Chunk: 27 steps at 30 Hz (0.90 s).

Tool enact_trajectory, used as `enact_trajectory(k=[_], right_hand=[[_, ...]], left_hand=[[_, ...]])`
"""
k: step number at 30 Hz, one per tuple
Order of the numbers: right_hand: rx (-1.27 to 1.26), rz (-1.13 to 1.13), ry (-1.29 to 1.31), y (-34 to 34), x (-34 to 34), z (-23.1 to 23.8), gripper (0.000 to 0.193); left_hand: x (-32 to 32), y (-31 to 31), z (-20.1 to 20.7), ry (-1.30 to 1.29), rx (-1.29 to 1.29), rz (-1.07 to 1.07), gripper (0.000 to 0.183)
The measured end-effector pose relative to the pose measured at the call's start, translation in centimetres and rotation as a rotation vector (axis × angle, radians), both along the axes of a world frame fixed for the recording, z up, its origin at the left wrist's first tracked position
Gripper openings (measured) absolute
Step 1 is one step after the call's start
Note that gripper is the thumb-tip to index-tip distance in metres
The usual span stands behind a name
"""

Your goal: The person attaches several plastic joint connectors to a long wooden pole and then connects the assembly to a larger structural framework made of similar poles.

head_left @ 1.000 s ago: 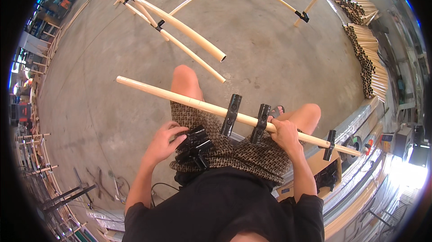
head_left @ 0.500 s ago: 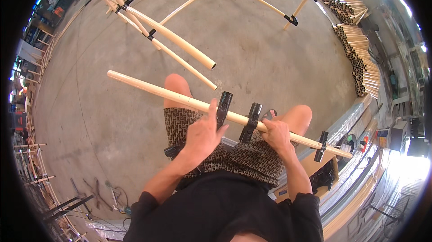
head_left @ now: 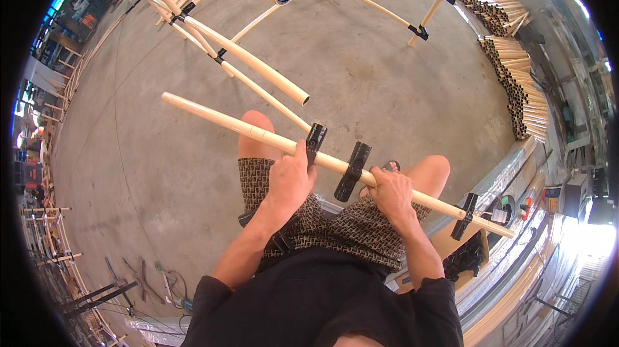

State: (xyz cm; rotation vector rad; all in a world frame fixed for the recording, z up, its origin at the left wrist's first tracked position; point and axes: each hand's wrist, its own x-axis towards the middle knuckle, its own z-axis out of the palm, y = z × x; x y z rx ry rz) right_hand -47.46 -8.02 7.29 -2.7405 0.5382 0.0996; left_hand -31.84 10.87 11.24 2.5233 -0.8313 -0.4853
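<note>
Some black fittings [head_left: 282, 242] show on the person's patterned shorts [head_left: 351, 234], half hidden by the left forearm [head_left: 248, 250]. Just beyond, one beige pipe [head_left: 333, 164] slants over the lap from far left to near right. The left hand [head_left: 288, 182] is clamped on the left connector [head_left: 316, 135], a black sleeve set across the pipe; the right hand [head_left: 392, 195] is closed around the pipe itself, just right of the middle connector [head_left: 353, 171]. A third connector [head_left: 465, 217] sits toward the pipe's right end, near a cardboard box [head_left: 448, 238]. The step in hand looks like setting the left connector's place and angle. The next move probably calls for the right hand to steady the pipe against rolling while the left slides or turns that connector; thin dark marks [head_left: 264, 133] to its left may serve as a guide. Farther off, a frame [head_left: 258, 65] of similar pipes stands on the floor [head_left: 400, 89], with stacked pipes [head_left: 532, 82] far right.
</note>
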Motion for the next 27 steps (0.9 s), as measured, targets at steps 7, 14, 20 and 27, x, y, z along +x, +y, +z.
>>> enact_trajectory(k=[7,14,20,27], right_hand=[[0.011,-0.001,0.047,0.7,1.5,1.3,0.013],[-0.062,-0.032,0.032,-0.2,0.1,2.9,0.013],[-0.076,-0.082,-0.016,-2.4,-4.1,5.1,0.018],[-0.080,-0.081,-0.075,-2.5,-5.7,7.3,0.018]], left_hand=[[1.0,0.3,-1.1,-0.091,-0.048,0.053,0.048],[6.6,3.4,-0.6,-0.170,-0.104,0.225,0.046],[12.1,7.4,0.1,-0.250,-0.127,0.276,0.055],[14.9,10.5,5.4,-0.231,-0.118,0.354,0.052]])
